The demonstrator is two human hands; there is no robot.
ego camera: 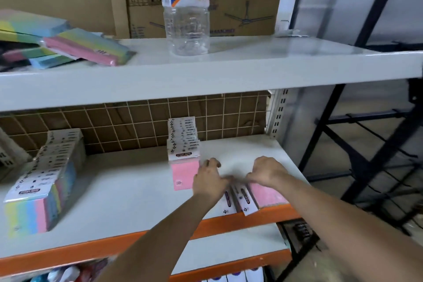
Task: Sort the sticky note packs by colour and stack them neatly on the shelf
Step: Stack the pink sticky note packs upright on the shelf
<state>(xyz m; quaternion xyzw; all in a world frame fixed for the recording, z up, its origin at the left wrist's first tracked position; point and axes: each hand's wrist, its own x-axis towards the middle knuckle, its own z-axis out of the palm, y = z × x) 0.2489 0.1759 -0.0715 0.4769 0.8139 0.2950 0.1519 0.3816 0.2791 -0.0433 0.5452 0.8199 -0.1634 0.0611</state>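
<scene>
Pink packs lie flat near the orange front edge of the middle shelf, their white header cards pointing outward, apparently so they can be squared up before joining a row. Both hands sit over them: the left hand and the right hand have curled fingers meeting above the packs, but motion blur hides whether either actually pinches one, so I cannot tell. Just behind the left hand stands the pink row, on edge against the wire grid. The multicoloured row stands well apart to the left, keeping colours separate. Loose mixed packs wait on the upper shelf beside a plastic bottle.
</scene>
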